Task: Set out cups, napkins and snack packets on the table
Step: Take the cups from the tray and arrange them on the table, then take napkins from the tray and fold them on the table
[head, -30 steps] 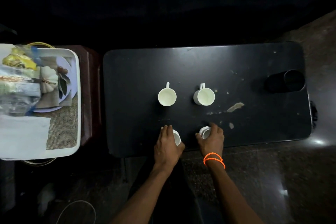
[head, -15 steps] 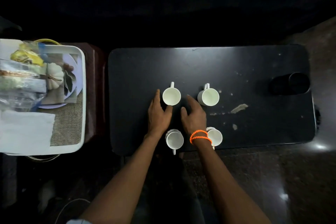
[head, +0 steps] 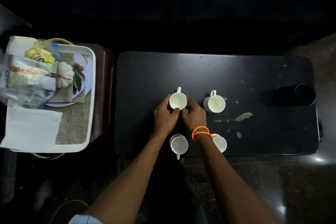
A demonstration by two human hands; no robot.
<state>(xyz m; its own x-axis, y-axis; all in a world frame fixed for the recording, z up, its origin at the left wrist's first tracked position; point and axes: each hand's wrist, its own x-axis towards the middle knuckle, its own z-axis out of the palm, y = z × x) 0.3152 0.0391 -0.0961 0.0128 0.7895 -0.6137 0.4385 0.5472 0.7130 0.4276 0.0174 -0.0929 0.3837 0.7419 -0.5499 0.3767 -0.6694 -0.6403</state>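
Several white cups stand on the black table [head: 214,71]. My left hand [head: 164,114] and my right hand [head: 194,115] cup the far-left cup [head: 178,100] from both sides, fingers curled round its wall. Another cup [head: 215,104] stands to its right, untouched. Two more sit near the front edge: the near-left cup [head: 179,145] with its handle toward me, and the near-right cup [head: 220,143], partly hidden by my right wrist. White napkins [head: 32,129] and snack packets [head: 29,76] lie in the white tray [head: 91,96] on the left.
The tray rests on a dark red stool [head: 104,96] beside the table. A black cylindrical holder [head: 295,95] lies at the table's right end. Pale scuff marks [head: 242,116] spot the tabletop's right half. The floor around is dark.
Both hands left the two near cups, moved forward across the table, and closed round the far-left cup. The camera view shifted slightly.
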